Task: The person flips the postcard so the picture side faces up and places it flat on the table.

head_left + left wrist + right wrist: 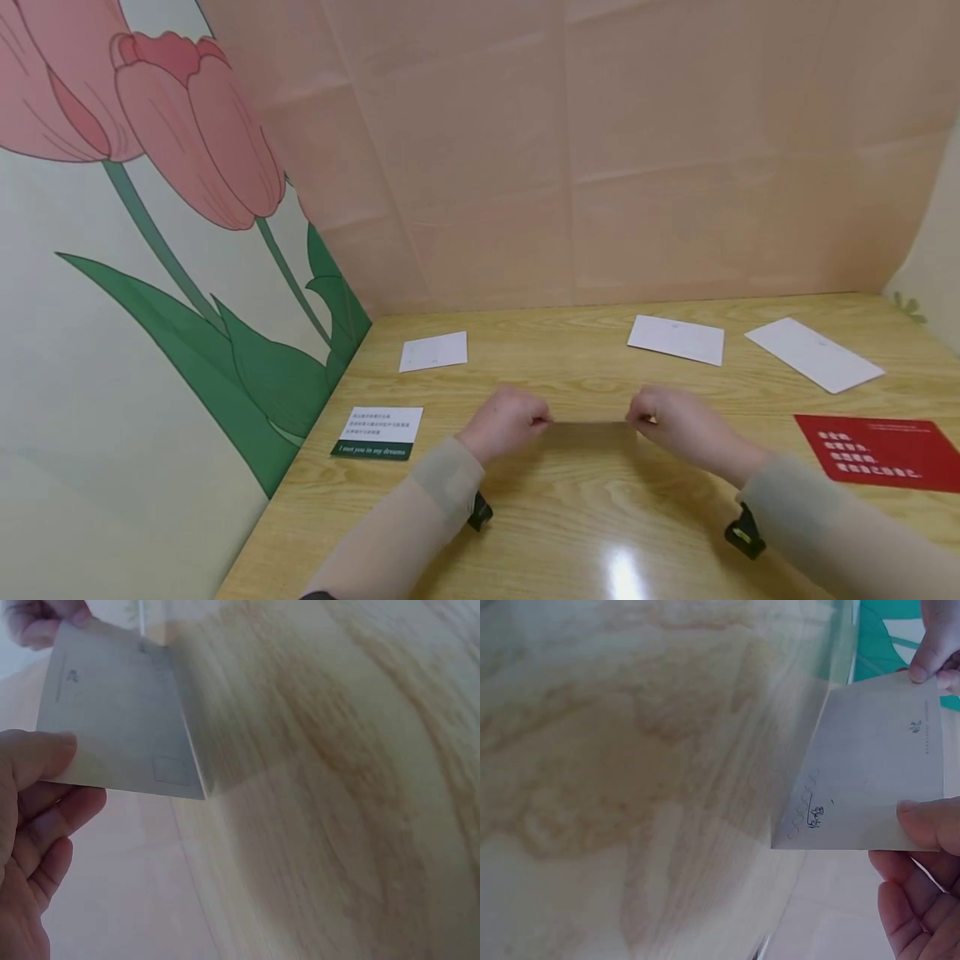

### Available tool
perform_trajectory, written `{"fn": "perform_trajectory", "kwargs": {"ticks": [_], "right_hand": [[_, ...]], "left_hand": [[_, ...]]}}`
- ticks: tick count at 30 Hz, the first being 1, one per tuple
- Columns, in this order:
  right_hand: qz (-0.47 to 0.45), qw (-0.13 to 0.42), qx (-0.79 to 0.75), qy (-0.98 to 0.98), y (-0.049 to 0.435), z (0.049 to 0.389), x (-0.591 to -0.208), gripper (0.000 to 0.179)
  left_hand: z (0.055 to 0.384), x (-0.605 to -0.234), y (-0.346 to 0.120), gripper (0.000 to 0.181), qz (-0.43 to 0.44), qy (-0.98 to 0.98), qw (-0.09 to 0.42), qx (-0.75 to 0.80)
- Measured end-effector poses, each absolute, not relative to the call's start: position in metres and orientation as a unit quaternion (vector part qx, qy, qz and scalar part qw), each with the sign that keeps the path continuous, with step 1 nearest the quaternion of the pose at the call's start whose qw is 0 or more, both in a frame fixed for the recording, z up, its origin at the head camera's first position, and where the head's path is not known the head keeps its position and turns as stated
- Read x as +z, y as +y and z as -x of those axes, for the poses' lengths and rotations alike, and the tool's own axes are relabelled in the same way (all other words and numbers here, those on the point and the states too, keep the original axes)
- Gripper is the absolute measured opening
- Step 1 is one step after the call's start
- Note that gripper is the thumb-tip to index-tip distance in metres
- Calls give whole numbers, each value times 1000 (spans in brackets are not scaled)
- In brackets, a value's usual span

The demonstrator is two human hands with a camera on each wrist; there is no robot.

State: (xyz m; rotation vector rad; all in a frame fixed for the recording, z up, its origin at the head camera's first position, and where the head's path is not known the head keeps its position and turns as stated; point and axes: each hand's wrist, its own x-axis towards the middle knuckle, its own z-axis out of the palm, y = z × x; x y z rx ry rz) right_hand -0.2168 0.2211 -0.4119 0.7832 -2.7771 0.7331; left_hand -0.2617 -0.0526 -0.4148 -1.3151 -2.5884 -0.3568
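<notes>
Between my two hands a white postcard (112,712) stands on edge, its lower long side right at the tabletop. In the head view only the thin top edge of the postcard (590,423) shows. My left hand (506,423) pinches one short end, thumb on the near face and fingers behind. The opposite end is pinched the same way by my right hand (686,429). Handwriting and a printed stamp box mark the face of the postcard (862,765) turned toward me in the wrist views.
On the wood-grain table (570,533) lie a green-and-white card (378,433) and a small white card (433,352) at left. To the right are two white cards, one nearer the middle (677,340) and one farther right (815,354), plus a red card (881,452). A pink backdrop (600,167) rises behind.
</notes>
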Motion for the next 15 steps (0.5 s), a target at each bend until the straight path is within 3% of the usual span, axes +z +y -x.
{"fn": "perform_trajectory", "kwargs": {"ticks": [15], "right_hand": [[-298, 76, 230, -924, 222, 210, -425, 21]], "left_hand": [[255, -422, -54, 11, 465, -876, 73, -105]]}}
